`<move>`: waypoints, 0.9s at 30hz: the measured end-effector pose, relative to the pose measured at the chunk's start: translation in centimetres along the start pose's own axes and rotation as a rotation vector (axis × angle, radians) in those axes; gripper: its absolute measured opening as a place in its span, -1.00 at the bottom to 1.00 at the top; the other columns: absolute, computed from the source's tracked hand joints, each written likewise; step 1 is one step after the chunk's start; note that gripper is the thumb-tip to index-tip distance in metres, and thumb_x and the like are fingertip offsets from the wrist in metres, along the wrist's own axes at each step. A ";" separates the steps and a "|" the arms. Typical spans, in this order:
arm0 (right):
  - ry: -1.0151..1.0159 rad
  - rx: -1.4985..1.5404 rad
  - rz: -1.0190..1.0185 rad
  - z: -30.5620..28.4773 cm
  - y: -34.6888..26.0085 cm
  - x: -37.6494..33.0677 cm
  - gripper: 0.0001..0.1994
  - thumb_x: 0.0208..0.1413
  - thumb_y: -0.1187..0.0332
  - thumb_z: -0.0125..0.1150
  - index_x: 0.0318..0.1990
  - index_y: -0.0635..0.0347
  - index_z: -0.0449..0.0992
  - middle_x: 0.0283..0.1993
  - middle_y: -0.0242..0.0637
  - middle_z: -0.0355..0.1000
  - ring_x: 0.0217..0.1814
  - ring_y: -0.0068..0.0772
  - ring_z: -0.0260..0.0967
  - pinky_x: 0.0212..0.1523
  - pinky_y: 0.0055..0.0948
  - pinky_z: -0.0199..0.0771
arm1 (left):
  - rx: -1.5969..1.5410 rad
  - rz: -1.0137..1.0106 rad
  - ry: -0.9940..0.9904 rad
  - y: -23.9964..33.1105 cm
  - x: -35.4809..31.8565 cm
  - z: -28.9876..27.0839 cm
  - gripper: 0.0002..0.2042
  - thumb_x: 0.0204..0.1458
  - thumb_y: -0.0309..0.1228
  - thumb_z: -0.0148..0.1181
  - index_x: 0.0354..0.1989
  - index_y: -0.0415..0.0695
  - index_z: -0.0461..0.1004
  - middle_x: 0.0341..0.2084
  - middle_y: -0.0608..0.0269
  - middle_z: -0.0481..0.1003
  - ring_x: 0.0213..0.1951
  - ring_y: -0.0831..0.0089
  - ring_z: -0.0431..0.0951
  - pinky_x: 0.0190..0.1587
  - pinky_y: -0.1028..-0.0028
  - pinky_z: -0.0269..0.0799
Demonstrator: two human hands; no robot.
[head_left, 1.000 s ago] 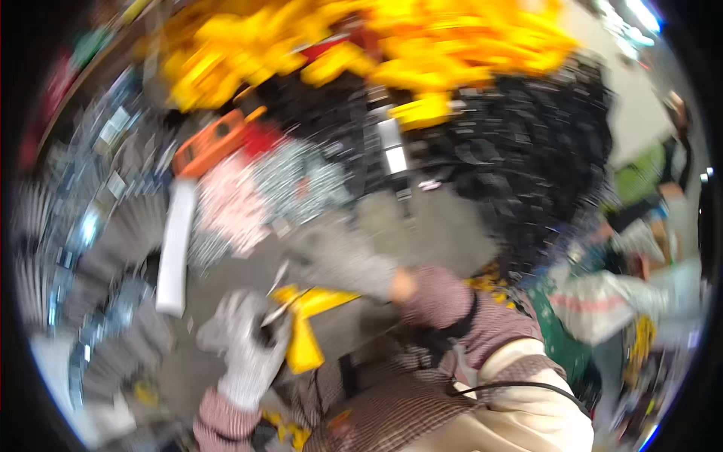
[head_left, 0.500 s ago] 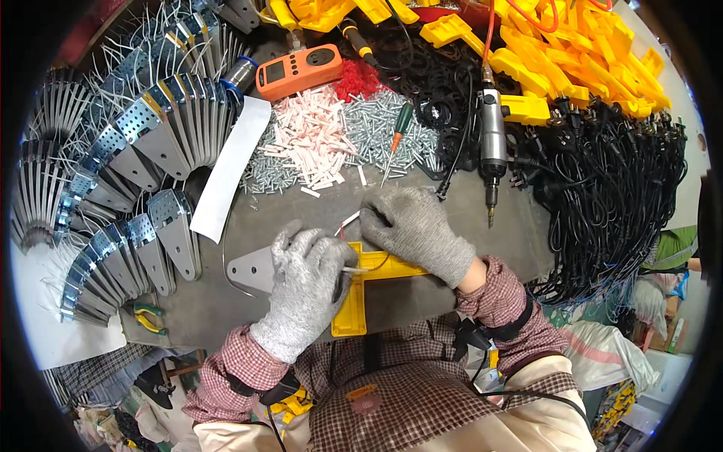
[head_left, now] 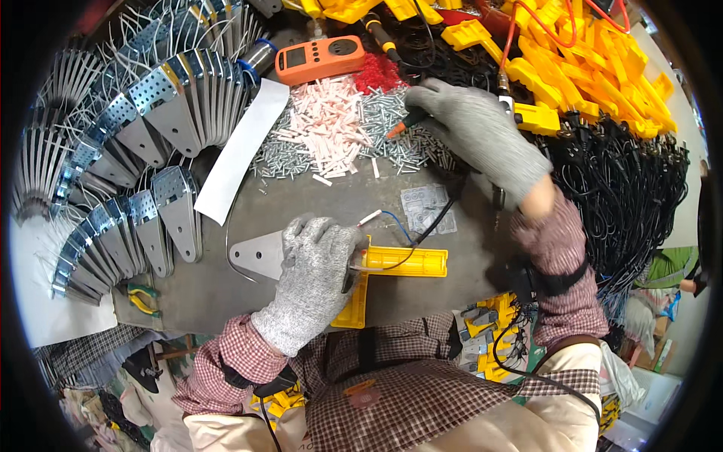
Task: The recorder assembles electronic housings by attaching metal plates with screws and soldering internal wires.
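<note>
My left hand point(head_left: 312, 260), in a grey glove, is closed around a flat grey metal plate point(head_left: 256, 255) and wires, over a yellow T-shaped plastic housing point(head_left: 410, 262) on the table. From beside it comes a blue wire point(head_left: 397, 223) with a white sleeve point(head_left: 369, 218) at its end. A black cord point(head_left: 438, 219) runs up from the housing toward my right arm. My gloved right hand point(head_left: 474, 128) reaches over the screw pile, its fingers closed on a screwdriver point(head_left: 396, 129); most of the handle is hidden by the hand.
Pale sleeves point(head_left: 324, 128), screws point(head_left: 286, 154) and an orange meter point(head_left: 319, 59) lie at the back. Metal brackets point(head_left: 177, 117) crowd the left beside a white strip point(head_left: 245, 147). Yellow housings point(head_left: 602, 75) and black cords point(head_left: 625, 181) fill the right. A clear printed bag point(head_left: 428, 209) lies centrally.
My right hand has left the wires by the housing and moved up and right to the screwdriver. The blue wire and clear bag now show. My left hand stays at the plate.
</note>
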State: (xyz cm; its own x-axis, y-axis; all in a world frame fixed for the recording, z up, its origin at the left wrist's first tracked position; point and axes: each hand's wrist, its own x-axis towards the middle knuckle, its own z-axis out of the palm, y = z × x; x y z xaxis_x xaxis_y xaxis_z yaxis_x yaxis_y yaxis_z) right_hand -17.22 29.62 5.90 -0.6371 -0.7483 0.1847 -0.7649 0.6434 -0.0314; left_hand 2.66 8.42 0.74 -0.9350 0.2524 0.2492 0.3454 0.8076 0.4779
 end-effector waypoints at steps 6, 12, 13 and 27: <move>0.287 1.394 0.422 -0.7 -7.6 -5.0 -0.72 0.19 0.44 0.26 0.06 0.23 0.54 -0.10 -0.33 0.56 -0.10 -0.66 0.44 -0.05 -0.57 0.49 | 0.194 0.130 -0.058 0.1 0.5 0.4 -0.74 -0.08 -0.48 0.26 -0.16 -0.07 0.54 -0.24 0.22 0.51 -0.04 0.18 0.49 0.27 0.02 0.20; 0.555 1.611 0.577 5.4 -10.5 -4.8 -0.72 0.21 0.56 0.15 0.07 0.30 0.44 -0.07 -0.20 0.49 -0.14 -0.50 0.51 -0.06 -0.53 0.53 | 0.368 0.358 -0.204 0.5 1.8 -0.6 -0.74 0.02 -0.42 0.15 -0.08 -0.08 0.55 -0.18 0.22 0.54 0.00 0.26 0.51 0.29 0.01 0.22; 0.572 1.605 0.520 5.7 -10.7 -4.8 -0.72 0.21 0.57 0.14 0.07 0.31 0.44 -0.06 -0.18 0.48 -0.13 -0.46 0.53 -0.05 -0.51 0.54 | 0.380 0.382 -0.215 0.5 1.9 -0.5 -0.73 0.02 -0.41 0.15 -0.07 -0.08 0.55 -0.18 0.22 0.55 0.01 0.25 0.51 0.29 0.01 0.23; 0.573 1.554 0.515 6.1 -10.8 -5.2 -0.75 0.26 0.54 0.07 0.08 0.29 0.40 -0.08 -0.23 0.45 -0.18 -0.62 0.37 -0.17 -0.57 0.45 | 0.112 0.194 -0.192 -0.9 1.1 -1.4 -0.66 0.00 -0.46 0.19 0.01 -0.09 0.56 -0.13 0.19 0.55 0.01 0.18 0.50 0.27 0.05 0.22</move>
State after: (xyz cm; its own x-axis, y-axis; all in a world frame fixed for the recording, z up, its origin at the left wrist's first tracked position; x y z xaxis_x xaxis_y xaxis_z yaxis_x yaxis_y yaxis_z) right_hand -6.20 25.54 -0.73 -0.9767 -0.1639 0.1384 -0.1001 -0.2227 -0.9697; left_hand 1.49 7.23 1.80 -0.8542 0.4952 0.1582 0.5181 0.7856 0.3383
